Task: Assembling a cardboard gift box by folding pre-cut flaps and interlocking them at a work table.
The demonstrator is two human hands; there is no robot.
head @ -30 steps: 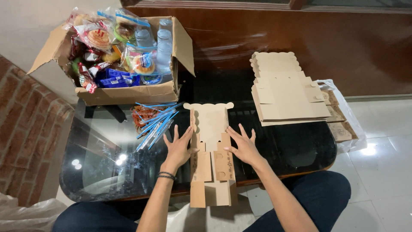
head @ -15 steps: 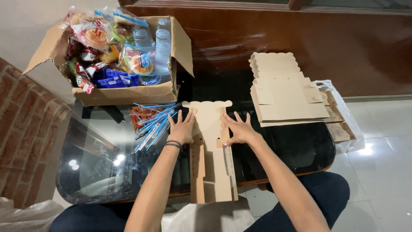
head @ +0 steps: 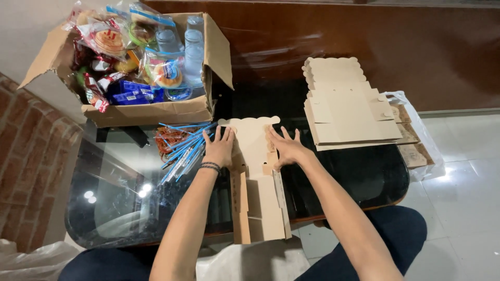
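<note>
Across dark glass table (head: 354, 177): both hands, left hand (head: 220, 149) and right hand (head: 285, 148), pressing spread on flat brown cardboard box blank (head: 252, 140); blue straws (head: 185, 151) lying left, stacked blanks (head: 346, 106) upper right.

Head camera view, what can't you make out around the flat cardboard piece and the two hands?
- Cardboard blank: the strips under the left hand and right hand are covered by the palms.
- Its near end hangs past the glass table's edge; the underside is unseen.
- Carton: lower contents are hidden by its wall and the snack packets on top.
- Stack of flat blanks: the count is too fine to tell.
</note>
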